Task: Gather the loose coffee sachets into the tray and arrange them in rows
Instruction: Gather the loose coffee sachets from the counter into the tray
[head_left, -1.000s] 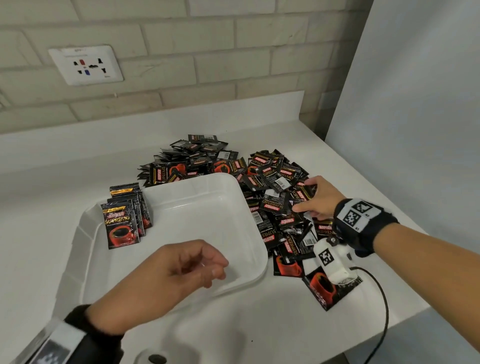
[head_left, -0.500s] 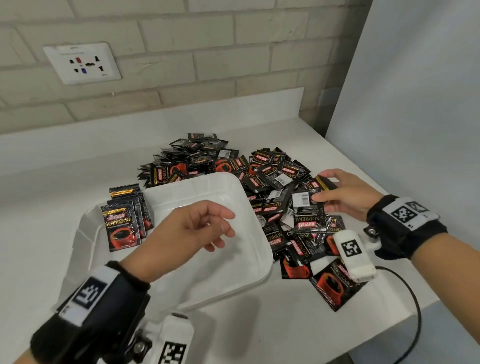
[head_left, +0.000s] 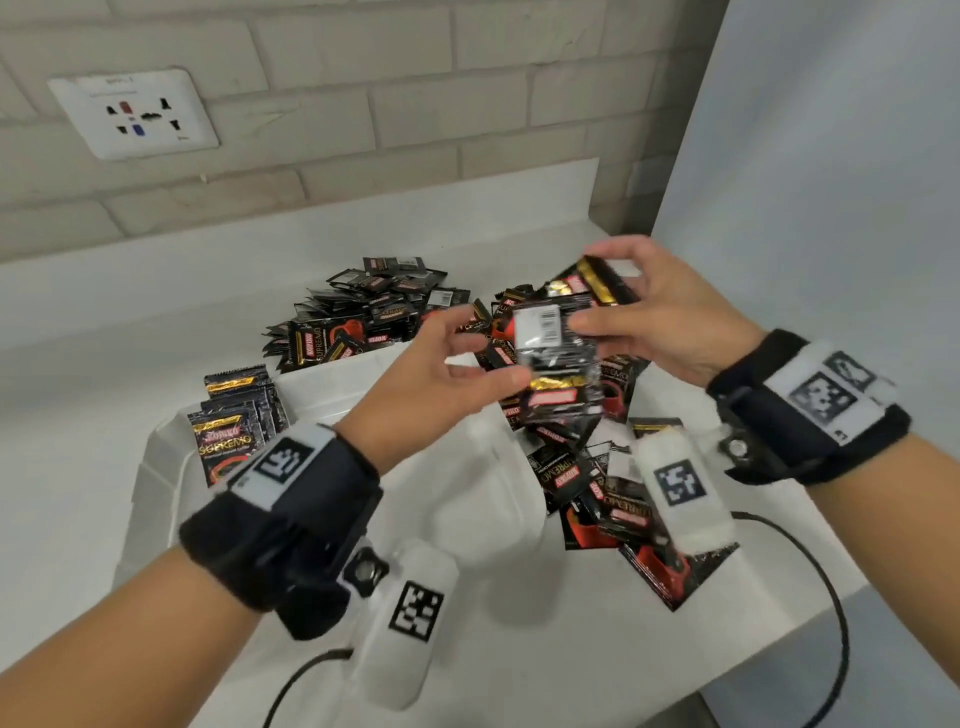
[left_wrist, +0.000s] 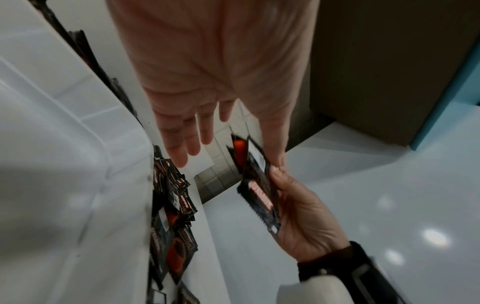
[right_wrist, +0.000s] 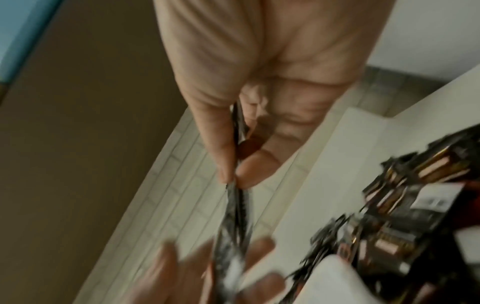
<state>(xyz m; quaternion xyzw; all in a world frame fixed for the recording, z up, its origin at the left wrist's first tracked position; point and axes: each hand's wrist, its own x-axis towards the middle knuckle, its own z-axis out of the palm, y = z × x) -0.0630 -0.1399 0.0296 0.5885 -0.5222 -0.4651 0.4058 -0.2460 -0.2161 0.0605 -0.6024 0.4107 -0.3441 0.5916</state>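
Observation:
My right hand (head_left: 584, 293) pinches a small bunch of black-and-red coffee sachets (head_left: 556, 358) and holds them in the air above the loose pile (head_left: 363, 317). In the right wrist view, thumb and forefinger (right_wrist: 237, 174) clamp the bunch (right_wrist: 233, 205) edge-on. My left hand (head_left: 493, 348) reaches up to the bunch with straight fingers. The left wrist view shows its thumb tip (left_wrist: 279, 162) touching the sachets (left_wrist: 259, 185). The white tray (head_left: 156, 467) lies below, with a short row of sachets (head_left: 228, 415) standing at its far left corner.
More loose sachets (head_left: 597, 493) lie right of the tray, down to the counter's front right edge. A wall socket (head_left: 132, 111) sits in the brick wall behind. A grey panel (head_left: 831, 156) closes the right side. A black cable (head_left: 831, 597) hangs off the counter.
My right hand has lifted a bunch of sachets off the pile and brought it leftward. My left hand rose from over the tray to meet it.

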